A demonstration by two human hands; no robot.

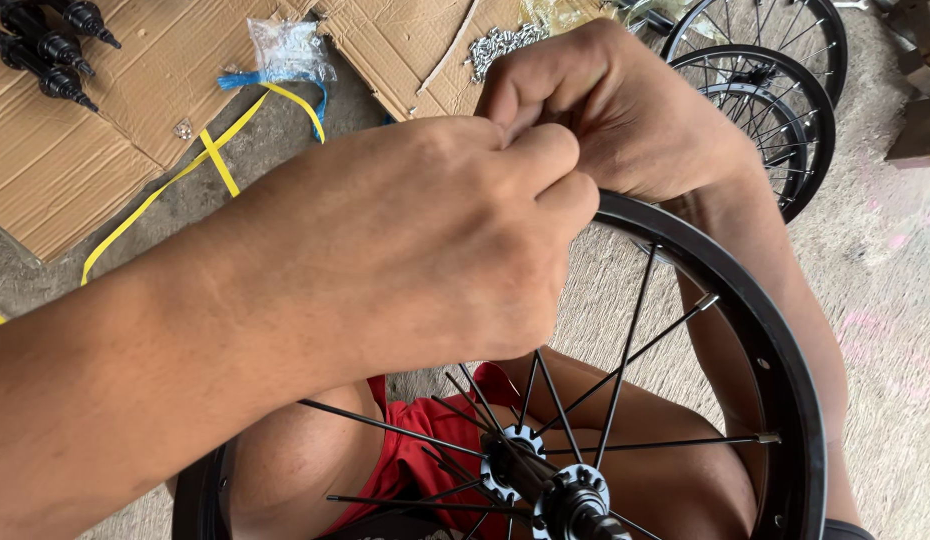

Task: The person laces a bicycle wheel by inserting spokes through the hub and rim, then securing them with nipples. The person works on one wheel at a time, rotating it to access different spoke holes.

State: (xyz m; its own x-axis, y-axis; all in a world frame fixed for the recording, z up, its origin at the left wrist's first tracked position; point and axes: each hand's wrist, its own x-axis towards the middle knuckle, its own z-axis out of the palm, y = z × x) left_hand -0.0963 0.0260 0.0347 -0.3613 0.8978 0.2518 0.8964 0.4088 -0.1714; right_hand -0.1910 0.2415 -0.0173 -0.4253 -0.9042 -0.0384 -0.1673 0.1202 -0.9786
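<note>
Up close, both hands meet at the rim's top edge.
Left hand (435,250) and right hand (605,110) have fingers pinched together over the black wheel rim (775,350) resting above the knees; what they pinch is hidden.

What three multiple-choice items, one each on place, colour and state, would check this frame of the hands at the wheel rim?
1. Where do the left hand and the right hand meet?
A. At the hub
B. At the top edge of the black rim
C. On the cardboard

2. What colour is the strap lying across the floor and cardboard?
A. Yellow
B. Green
C. White

3. How do the spokes stand?
A. All lying loose on the floor
B. Bundled in a bag
C. Running from the hub out towards the rim

Answers: 1 B, both hands pinch together right at the rim's upper edge. 2 A, the strap is plainly yellow. 3 C, the thin black spokes fan out from the hub to the rim.
</note>
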